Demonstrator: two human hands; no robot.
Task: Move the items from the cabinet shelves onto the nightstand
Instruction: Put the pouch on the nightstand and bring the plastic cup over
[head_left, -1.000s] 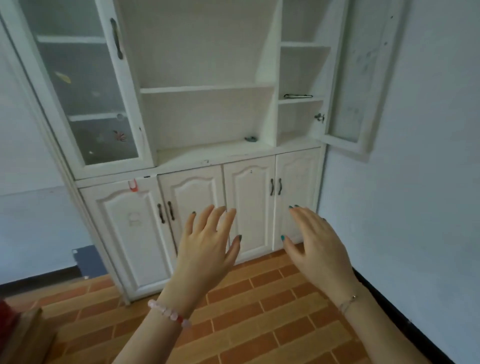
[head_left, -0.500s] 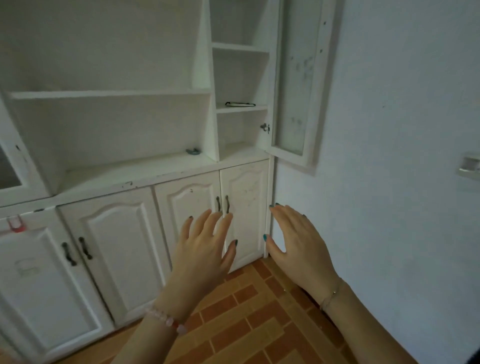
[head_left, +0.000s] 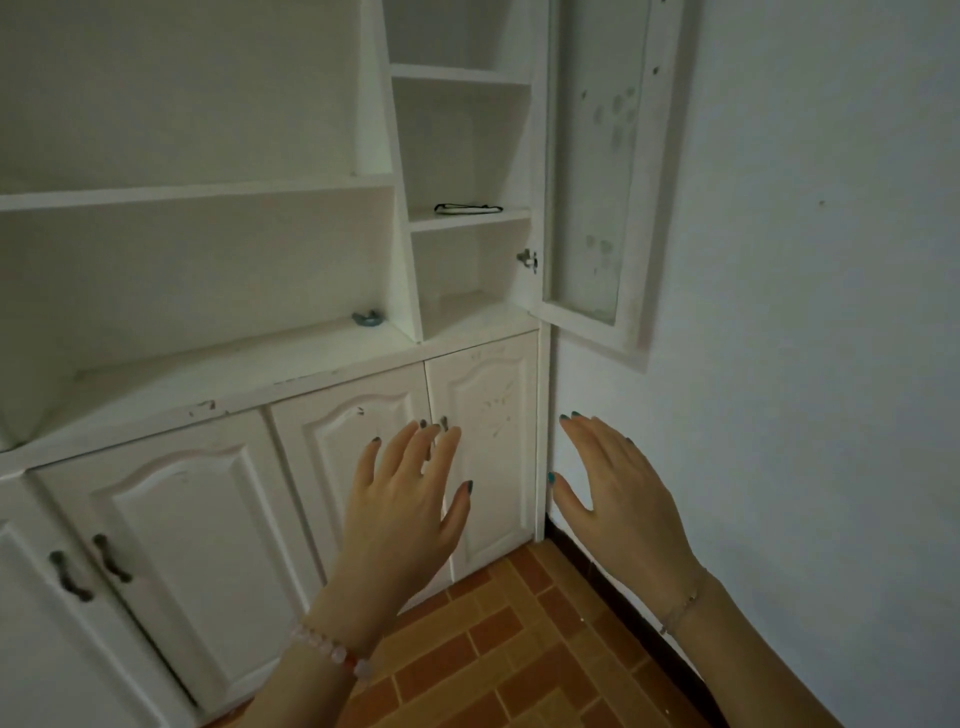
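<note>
Reaching stage, head view: nothing is held; both hands are raised before the cabinet (head_left: 218, 400), judged to be readying for a first pick.
Left hand (head_left: 400, 509): the fingers are spread wide and straight, empty; it is held below the shelves, over the lower doors (head_left: 197, 519).
Right hand (head_left: 618, 499): likewise opened wide and empty, held just beside the left hand.
Why held so: the hands seem to be lifted open so that either can be closed on an item once the shelves are within reach.
Grey item (head_left: 366, 318): a small piece is seen on the wide shelf, above the left hand's fingertips and slightly to their left.
Dark flat item (head_left: 467, 209): it lies at the front edge of a narrow shelf, higher still, above the gap between the two hands.
Nightstand: not in view.
Glass door (head_left: 597, 182): it stands open above the right hand, so the narrow shelves are uncovered; its lower corner hangs near that hand's upward path and may have to be avoided.
Lower doors: shut; one handle pair is partly hidden behind the left fingers.
Other things: a bead bracelet (head_left: 332, 649) is worn on the left wrist, a thin chain (head_left: 683, 605) on the right; tiled floor (head_left: 493, 649) is seen beneath both hands.
</note>
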